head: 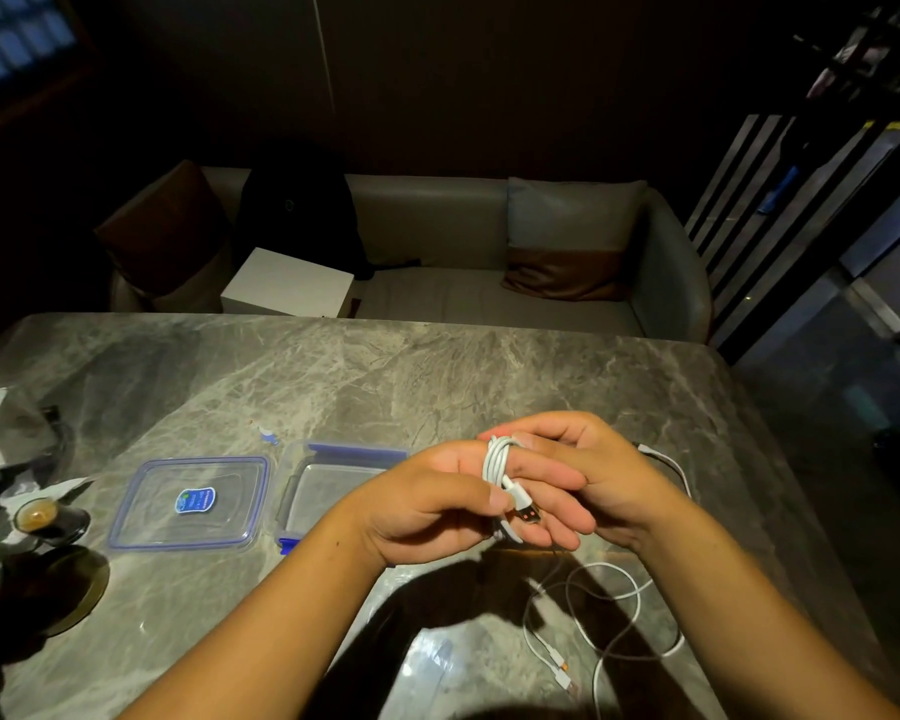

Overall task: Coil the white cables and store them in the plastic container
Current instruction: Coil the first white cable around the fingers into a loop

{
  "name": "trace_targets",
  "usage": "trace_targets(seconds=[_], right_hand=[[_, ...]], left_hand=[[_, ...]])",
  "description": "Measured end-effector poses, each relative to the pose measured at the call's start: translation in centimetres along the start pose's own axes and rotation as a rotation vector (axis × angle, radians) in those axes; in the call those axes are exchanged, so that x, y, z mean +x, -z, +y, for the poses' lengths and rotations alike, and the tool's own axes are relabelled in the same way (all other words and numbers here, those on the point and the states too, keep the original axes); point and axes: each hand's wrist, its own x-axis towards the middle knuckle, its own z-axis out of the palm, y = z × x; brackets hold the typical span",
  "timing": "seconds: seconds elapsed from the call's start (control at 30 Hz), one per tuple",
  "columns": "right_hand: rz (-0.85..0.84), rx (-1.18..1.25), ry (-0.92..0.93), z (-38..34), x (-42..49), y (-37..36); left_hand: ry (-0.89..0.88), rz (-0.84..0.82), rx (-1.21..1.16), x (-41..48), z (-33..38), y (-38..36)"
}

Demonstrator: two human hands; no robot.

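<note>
A coiled white cable (495,459) is wound around the fingers of my left hand (437,501), its USB plug with an orange insert pointing down at the palm. My right hand (583,475) pinches the top of the coil from the right. Left of my hands, the clear plastic container (328,491) with blue clips stands open on the table, partly hidden by my left hand. Its lid (191,504) lies flat further left. A second white cable (609,615) lies loose on the table under my right forearm. Another cable end (668,459) shows behind my right wrist.
The grey marble table (333,387) has a small glass of dark drink (40,517) and a round coaster (74,589) at the left edge. A sofa with cushions, a white box (289,283) and a dark bag sits beyond the far edge.
</note>
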Motion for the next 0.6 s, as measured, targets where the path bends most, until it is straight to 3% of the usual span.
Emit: trace_targets(seconds=[0.2,0.43,0.6], right_hand=[[0.087,0.028,0.078,2.2,0.2,-1.1],[0.088,0.19,0.046,2.3,-0.1,-1.9],[0.118,0.13,0.118,2.6,-0.2,-2.1]], left_hand=[[-0.064,0.008,-0.116,0.0,-0.6,0.3],[-0.073,0.081,-0.143,0.0,-1.1,1.0],[-0.062,0.081,-0.154,-0.2,-1.5,1.3]])
